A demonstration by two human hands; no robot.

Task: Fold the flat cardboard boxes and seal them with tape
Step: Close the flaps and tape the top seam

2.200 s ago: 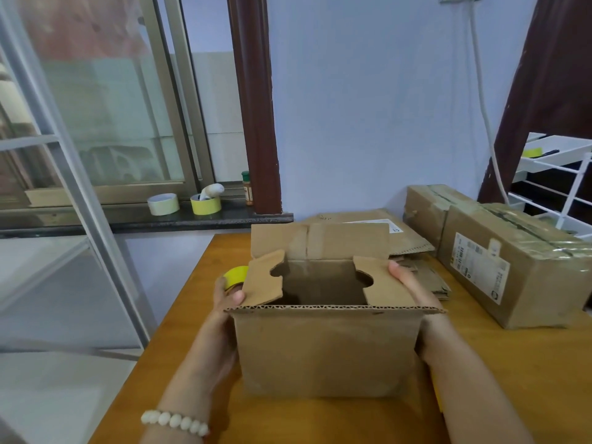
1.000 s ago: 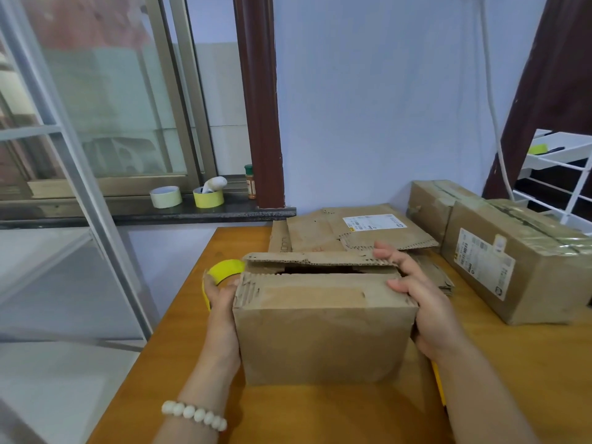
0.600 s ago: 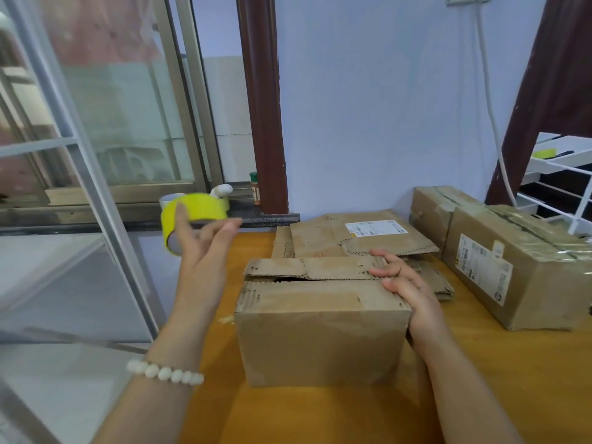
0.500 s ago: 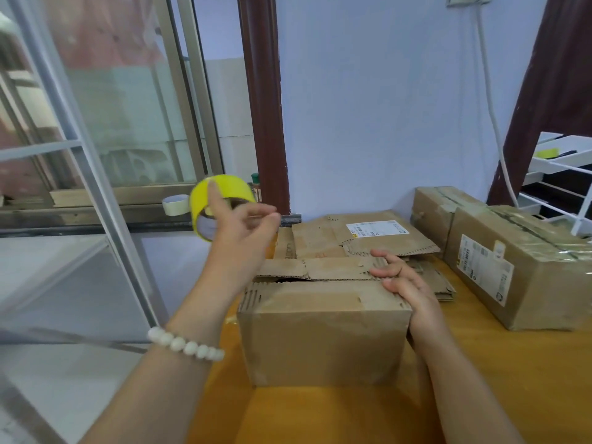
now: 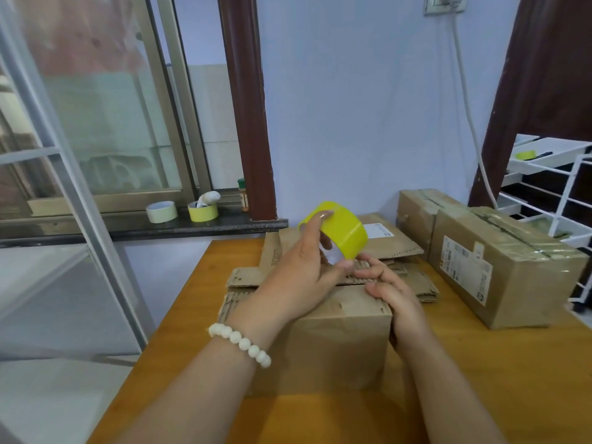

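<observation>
Two spare rolls (image 5: 203, 210) are being left standing on the window sill at the far left. Further right, the tape roll (image 5: 344, 232) is being pinched by the left hand (image 5: 298, 274), forefinger over its top and thumb at its lower rim. It is being held tilted just above the far edge of the box (image 5: 323, 344), which is standing on the table (image 5: 512, 379) with its top flaps folded down.

The flaps are being pressed by the right hand (image 5: 394, 293); its fingers are fairly straight and grasp nothing, and the fingertips are lying just beside the roll. Whether a loose end of tape is being lifted cannot be told.

For a good seal, the flaps should probably be pushed together until the seam is closed, and the strip centred along that seam and rubbed down. Behind, flat cardboard (image 5: 394, 243) is lying stacked. To the right, sealed boxes (image 5: 499, 267) are standing.
</observation>
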